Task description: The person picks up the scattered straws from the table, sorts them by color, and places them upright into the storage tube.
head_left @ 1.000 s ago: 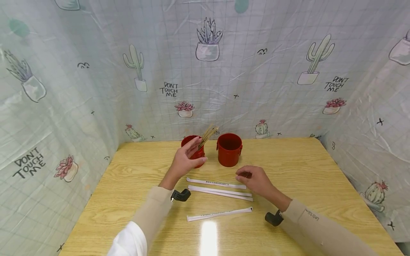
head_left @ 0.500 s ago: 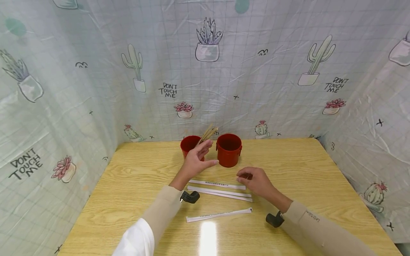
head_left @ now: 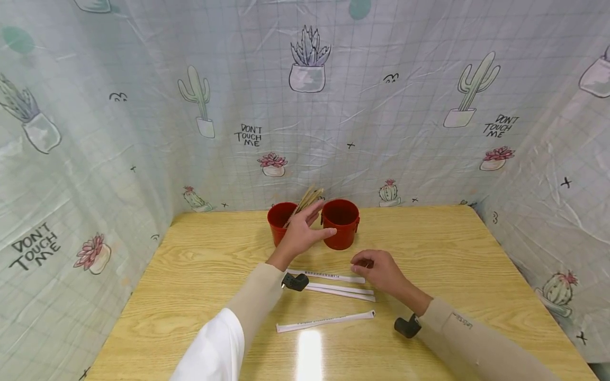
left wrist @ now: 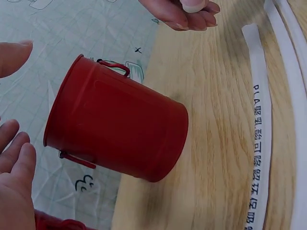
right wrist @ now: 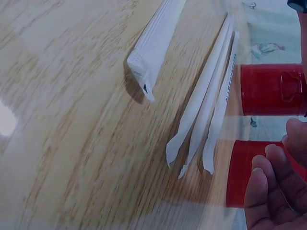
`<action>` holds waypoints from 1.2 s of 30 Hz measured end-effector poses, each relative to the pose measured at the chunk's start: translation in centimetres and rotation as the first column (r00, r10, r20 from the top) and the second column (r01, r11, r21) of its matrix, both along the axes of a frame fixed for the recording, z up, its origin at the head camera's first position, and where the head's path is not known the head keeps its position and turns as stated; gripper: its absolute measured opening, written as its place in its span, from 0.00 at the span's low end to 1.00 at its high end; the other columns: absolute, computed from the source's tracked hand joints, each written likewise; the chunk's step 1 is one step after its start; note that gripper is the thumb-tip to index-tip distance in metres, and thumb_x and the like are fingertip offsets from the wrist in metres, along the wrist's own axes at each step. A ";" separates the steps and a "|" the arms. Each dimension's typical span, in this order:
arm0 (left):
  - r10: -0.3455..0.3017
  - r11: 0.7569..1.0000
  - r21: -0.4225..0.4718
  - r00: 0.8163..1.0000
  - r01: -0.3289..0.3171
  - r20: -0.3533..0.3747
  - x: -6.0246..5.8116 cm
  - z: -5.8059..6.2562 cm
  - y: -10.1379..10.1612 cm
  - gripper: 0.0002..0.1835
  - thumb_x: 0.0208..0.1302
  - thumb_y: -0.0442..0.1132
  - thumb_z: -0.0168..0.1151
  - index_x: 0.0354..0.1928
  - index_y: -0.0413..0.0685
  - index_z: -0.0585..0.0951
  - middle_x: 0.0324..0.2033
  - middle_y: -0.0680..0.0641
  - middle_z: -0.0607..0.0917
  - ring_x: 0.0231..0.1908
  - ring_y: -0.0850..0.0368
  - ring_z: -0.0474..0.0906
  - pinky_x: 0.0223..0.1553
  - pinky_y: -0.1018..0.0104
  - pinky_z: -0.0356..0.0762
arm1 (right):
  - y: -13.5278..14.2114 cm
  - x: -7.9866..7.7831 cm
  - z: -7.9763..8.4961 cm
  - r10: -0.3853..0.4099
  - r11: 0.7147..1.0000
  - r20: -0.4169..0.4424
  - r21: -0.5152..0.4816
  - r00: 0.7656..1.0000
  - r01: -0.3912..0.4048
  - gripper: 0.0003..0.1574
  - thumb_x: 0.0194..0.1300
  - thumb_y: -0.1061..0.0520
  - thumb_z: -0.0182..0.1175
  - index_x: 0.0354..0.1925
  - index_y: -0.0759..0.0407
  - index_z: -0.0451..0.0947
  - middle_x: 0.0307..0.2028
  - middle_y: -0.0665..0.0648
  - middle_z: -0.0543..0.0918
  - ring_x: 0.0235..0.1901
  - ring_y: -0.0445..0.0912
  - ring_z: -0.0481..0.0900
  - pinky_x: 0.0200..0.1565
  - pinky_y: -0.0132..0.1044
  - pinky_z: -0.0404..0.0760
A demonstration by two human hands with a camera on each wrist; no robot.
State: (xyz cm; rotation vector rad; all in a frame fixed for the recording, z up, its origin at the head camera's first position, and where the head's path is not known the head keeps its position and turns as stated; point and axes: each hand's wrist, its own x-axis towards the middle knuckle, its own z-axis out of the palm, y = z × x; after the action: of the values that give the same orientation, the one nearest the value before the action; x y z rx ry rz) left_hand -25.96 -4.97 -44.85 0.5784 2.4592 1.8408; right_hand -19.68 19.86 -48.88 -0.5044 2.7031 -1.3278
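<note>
Wooden table [head_left: 452, 254]: 2 buckets [head_left: 339, 236], 4 straws [head_left: 326, 320]

A pale, creased sheet [head_left: 405, 159] with a faint printed grid fills the upper half of the head view and runs down both sides. On it, a spiky plant [head_left: 308, 61] in a white pot is drawn at top centre, with a branched cactus [head_left: 197, 100] to its left and another cactus [head_left: 469, 92] toward the upper right. Black lettering [head_left: 249, 135] (it reads "DON'T TOUCH ME") sits left of centre, above a pink succulent [head_left: 273, 164]. A green spot [head_left: 18, 39] marks the upper left. Below spreads a wood-grain table [head_left: 429, 248], a bright glare [head_left: 310, 354] at the bottom centre of the frame.
</note>
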 end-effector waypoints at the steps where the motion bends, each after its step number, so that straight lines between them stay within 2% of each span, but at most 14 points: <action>1: 0.002 1.000 -0.004 1.000 -0.002 0.002 -0.2 0.0 0.2 0.44 0.62 0.42 0.77 0.79 0.52 0.67 0.77 0.44 0.70 0.78 0.47 0.66 0.77 0.50 0.66 | 0.1 0.0 -0.1 0.000 1.000 0.006 -0.002 1.000 0.000 0.10 0.68 0.61 0.69 0.46 0.63 0.88 0.38 0.53 0.89 0.37 0.44 0.80 0.39 0.29 0.82; 8: 0.027 0.999 -0.031 0.999 -0.026 0.024 -1.5 -0.2 1.5 0.47 0.62 0.45 0.77 0.80 0.50 0.64 0.79 0.49 0.68 0.79 0.48 0.63 0.78 0.48 0.65 | 0.2 -0.3 -0.5 0.010 1.000 0.007 -0.006 1.000 -0.010 0.09 0.68 0.61 0.69 0.45 0.62 0.88 0.38 0.53 0.89 0.36 0.44 0.80 0.40 0.29 0.82; 17: 0.054 0.997 -0.064 0.998 -0.052 0.030 -2.9 -0.2 2.1 0.48 0.62 0.45 0.76 0.81 0.53 0.62 0.80 0.51 0.66 0.80 0.49 0.62 0.77 0.50 0.67 | 0.2 -0.4 -0.8 0.019 1.000 0.026 -0.010 0.999 -0.019 0.09 0.68 0.61 0.69 0.46 0.61 0.89 0.40 0.53 0.90 0.38 0.43 0.81 0.42 0.29 0.83; 22: 0.045 0.996 -0.073 0.998 -0.042 0.037 -3.7 0.0 2.3 0.50 0.60 0.46 0.77 0.82 0.54 0.61 0.80 0.50 0.65 0.80 0.44 0.62 0.76 0.46 0.69 | 0.0 -0.5 -0.9 0.024 1.000 0.018 -0.013 1.000 -0.023 0.09 0.68 0.61 0.69 0.46 0.61 0.89 0.39 0.53 0.89 0.38 0.43 0.81 0.41 0.30 0.83; 26: 0.041 0.996 -0.083 0.998 -0.037 0.050 -4.1 -0.1 2.5 0.51 0.59 0.46 0.78 0.82 0.56 0.61 0.80 0.51 0.65 0.80 0.46 0.62 0.76 0.46 0.69 | 0.0 -0.6 -1.0 0.029 1.000 0.013 0.001 1.000 -0.029 0.08 0.68 0.61 0.69 0.45 0.60 0.89 0.39 0.52 0.89 0.37 0.43 0.80 0.42 0.30 0.82; 36: 0.001 1.000 -0.011 0.996 0.000 0.090 -4.6 -0.3 2.3 0.54 0.57 0.39 0.79 0.82 0.58 0.59 0.80 0.54 0.65 0.81 0.53 0.59 0.80 0.53 0.61 | 0.3 -0.6 -1.6 0.045 0.999 -0.001 -0.002 0.999 -0.045 0.07 0.68 0.61 0.69 0.44 0.60 0.89 0.38 0.52 0.89 0.37 0.42 0.81 0.41 0.29 0.83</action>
State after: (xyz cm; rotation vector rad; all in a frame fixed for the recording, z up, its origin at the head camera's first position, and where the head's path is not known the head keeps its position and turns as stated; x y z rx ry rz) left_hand -30.52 -2.71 -45.15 0.4840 2.4110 1.8097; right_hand -20.26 20.11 -50.49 -0.5626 2.6745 -1.3196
